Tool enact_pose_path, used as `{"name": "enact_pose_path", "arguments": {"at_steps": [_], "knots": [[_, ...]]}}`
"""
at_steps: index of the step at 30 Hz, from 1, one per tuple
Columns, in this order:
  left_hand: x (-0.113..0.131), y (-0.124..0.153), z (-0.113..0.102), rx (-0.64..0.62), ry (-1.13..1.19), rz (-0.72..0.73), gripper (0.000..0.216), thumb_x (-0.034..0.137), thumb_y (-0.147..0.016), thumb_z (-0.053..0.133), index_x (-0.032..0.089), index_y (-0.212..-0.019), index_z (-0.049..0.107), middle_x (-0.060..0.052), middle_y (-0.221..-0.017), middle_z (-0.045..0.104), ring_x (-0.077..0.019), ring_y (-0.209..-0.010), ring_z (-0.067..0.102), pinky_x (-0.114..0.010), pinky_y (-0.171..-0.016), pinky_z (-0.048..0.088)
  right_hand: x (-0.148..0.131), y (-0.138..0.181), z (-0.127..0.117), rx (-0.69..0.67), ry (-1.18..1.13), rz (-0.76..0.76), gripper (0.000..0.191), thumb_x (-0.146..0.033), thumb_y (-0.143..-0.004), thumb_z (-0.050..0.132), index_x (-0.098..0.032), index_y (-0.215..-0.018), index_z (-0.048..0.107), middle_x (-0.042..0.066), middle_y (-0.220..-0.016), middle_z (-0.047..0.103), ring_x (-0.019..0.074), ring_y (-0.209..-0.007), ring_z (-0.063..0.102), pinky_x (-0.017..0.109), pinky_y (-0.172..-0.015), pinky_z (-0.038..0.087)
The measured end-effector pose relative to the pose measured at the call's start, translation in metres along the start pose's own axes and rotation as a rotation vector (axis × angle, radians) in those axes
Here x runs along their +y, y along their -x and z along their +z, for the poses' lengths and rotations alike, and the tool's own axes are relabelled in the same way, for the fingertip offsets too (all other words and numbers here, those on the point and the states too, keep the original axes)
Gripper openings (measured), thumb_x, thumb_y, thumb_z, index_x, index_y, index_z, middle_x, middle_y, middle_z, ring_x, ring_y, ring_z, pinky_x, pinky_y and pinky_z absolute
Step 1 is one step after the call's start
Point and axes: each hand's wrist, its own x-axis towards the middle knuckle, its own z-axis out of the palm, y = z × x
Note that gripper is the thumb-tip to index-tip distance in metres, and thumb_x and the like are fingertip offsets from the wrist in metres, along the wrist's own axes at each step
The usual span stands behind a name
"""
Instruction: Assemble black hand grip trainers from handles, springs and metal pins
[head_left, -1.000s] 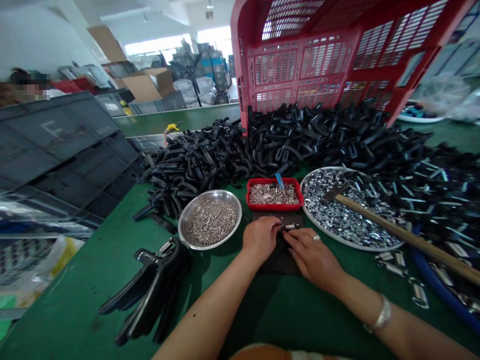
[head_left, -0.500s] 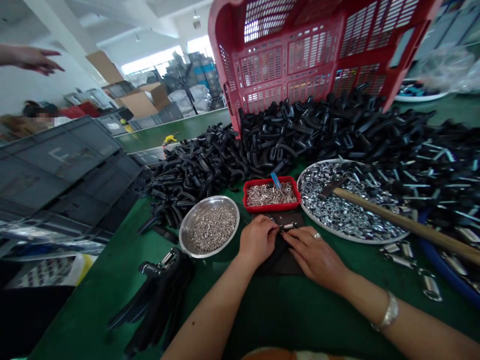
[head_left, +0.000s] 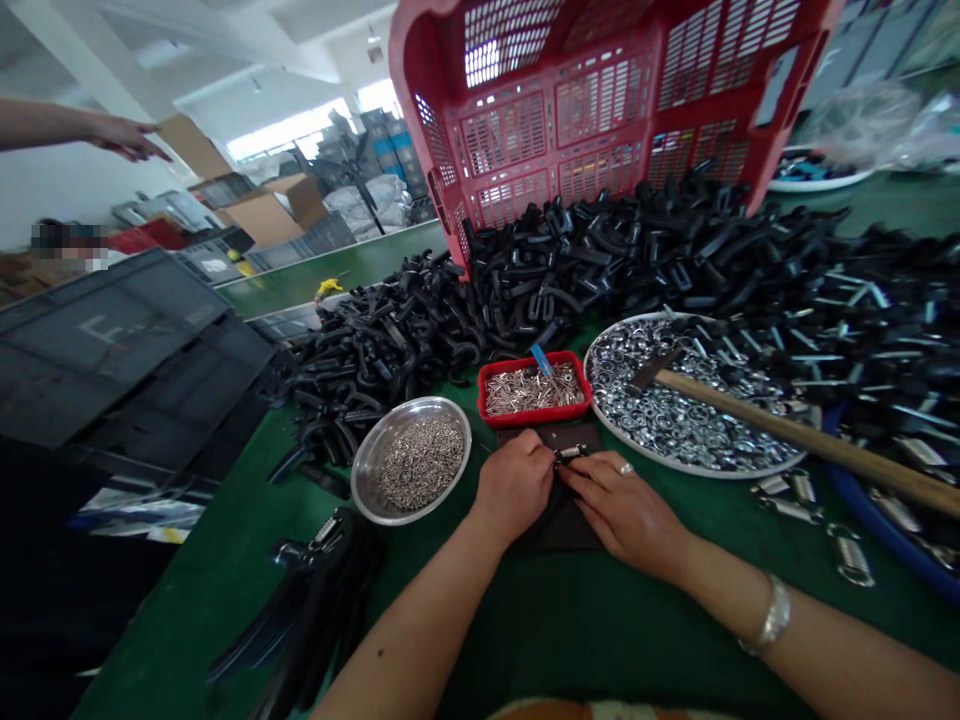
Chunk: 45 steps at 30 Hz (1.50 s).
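Note:
Both my hands meet over a dark pad (head_left: pixel 589 535) on the green table. A short coil spring (head_left: pixel 573 452) shows at my fingertips, on a black handle that my fingers mostly cover. My left hand (head_left: pixel 516 482) is closed, its thumb and fingers pinching at the spring's left end. My right hand (head_left: pixel 622 497), with a ring and a bracelet, lies lower, its fingers close together and pressed on the handle. Just beyond is a red tray (head_left: pixel 536 414) of small metal pins with a blue-ended tool (head_left: pixel 541 358). A metal bowl (head_left: pixel 366 470) of small rings stands left of my hands.
A hammer (head_left: pixel 750 408) rests across a white plate (head_left: pixel 660 462) of metal rings. Black handles (head_left: pixel 525 270) heap before a tipped red crate (head_left: pixel 562 150). More handles (head_left: pixel 322 590) lie left; loose springs (head_left: pixel 851 558) right. Another person's hand (head_left: pixel 124 138) reaches in beyond grey bins (head_left: pixel 112 330).
The view has shifted slightly. My left fingers have curled in further at the spring; my right hand stays on the handle. The other person's hand has moved right.

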Motion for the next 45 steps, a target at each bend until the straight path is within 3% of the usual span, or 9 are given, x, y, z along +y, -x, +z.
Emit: {"name": "enact_pose_path", "arguments": {"at_steps": [12,17,19,25,29,33,37,41,45], "knots": [[-0.004,0.009,0.001,-0.065,0.006,0.028,0.026,0.02,-0.087,0.035,0.02,-0.1,0.057,-0.005,-0.098,0.054,-0.0149,-0.082,0.056,-0.025,-0.069,0.048,0.001,-0.005,-0.011,-0.027,0.087,-0.036,0.035,-0.015,-0.081,0.042,-0.013,-0.113,0.055,0.013,-0.108,0.057,0.0222,-0.101,0.048,0.039,-0.085,0.045],[-0.014,0.021,0.01,0.112,0.245,0.054,0.032,0.018,-0.085,0.038,0.02,-0.113,0.054,-0.005,-0.11,0.055,-0.014,-0.096,0.054,-0.026,-0.083,0.046,0.057,0.01,-0.076,0.036,0.635,0.342,0.032,-0.022,-0.075,0.049,-0.013,-0.103,0.058,0.019,-0.11,0.056,0.0353,-0.094,0.052,0.049,-0.065,0.045],[-0.015,0.024,0.012,0.165,0.298,0.061,0.032,0.022,-0.086,0.039,0.02,-0.114,0.053,-0.005,-0.114,0.055,-0.0138,-0.101,0.052,-0.026,-0.088,0.044,0.087,0.026,-0.1,-0.093,0.773,0.487,0.019,-0.023,-0.072,0.052,-0.013,-0.084,0.063,0.018,-0.085,0.063,0.0323,-0.075,0.058,0.043,-0.052,0.043],[-0.011,0.026,-0.002,0.069,0.243,0.109,0.033,0.04,-0.082,0.045,0.024,-0.109,0.058,-0.001,-0.113,0.059,-0.017,-0.097,0.056,-0.03,-0.084,0.046,0.129,0.053,-0.131,-0.239,0.577,0.423,0.017,-0.027,-0.076,0.049,-0.016,-0.075,0.062,0.011,-0.071,0.063,0.0241,-0.066,0.061,0.032,-0.049,0.042],[-0.001,0.033,-0.009,-0.033,0.165,0.055,0.045,0.042,-0.077,0.051,0.024,-0.119,0.049,-0.003,-0.123,0.051,-0.0194,-0.092,0.058,-0.031,-0.075,0.049,0.108,0.054,-0.139,-0.088,0.323,0.501,0.024,-0.038,-0.077,0.053,-0.017,-0.083,0.061,0.01,-0.069,0.065,0.0156,-0.05,0.06,0.025,-0.043,0.044],[0.011,0.037,-0.005,-0.068,0.103,-0.052,0.045,0.033,-0.08,0.047,0.022,-0.124,0.044,-0.005,-0.13,0.045,-0.0188,-0.085,0.06,-0.03,-0.068,0.05,0.065,0.066,-0.129,-0.118,0.149,0.456,0.037,-0.039,-0.082,0.047,-0.019,-0.113,0.054,0.008,-0.076,0.069,0.0161,-0.054,0.064,0.022,-0.044,0.05],[0.016,0.035,-0.002,-0.067,0.072,-0.067,0.044,0.031,-0.079,0.047,0.022,-0.122,0.046,-0.004,-0.13,0.045,-0.0191,-0.082,0.06,-0.029,-0.065,0.05,0.032,0.071,-0.108,-0.122,0.282,0.322,0.049,-0.033,-0.085,0.04,-0.029,-0.133,0.034,0.004,-0.099,0.067,0.0192,-0.07,0.067,0.028,-0.053,0.055],[0.015,0.034,-0.002,-0.067,0.066,-0.085,0.043,0.03,-0.079,0.048,0.023,-0.121,0.047,-0.003,-0.128,0.047,-0.0196,-0.079,0.061,-0.03,-0.062,0.05,0.019,0.058,-0.107,-0.158,0.372,0.273,0.05,-0.031,-0.085,0.038,-0.033,-0.134,0.03,0.002,-0.094,0.069,0.0191,-0.062,0.066,0.028,-0.046,0.054],[0.014,0.035,0.0,-0.044,0.076,-0.095,0.043,0.029,-0.078,0.05,0.024,-0.121,0.048,-0.003,-0.128,0.048,-0.0196,-0.08,0.06,-0.029,-0.062,0.049,0.008,0.047,-0.118,0.022,0.364,0.226,0.055,-0.032,-0.085,0.039,-0.032,-0.138,0.021,0.004,-0.113,0.061,0.0201,-0.078,0.066,0.03,-0.063,0.056]]}}
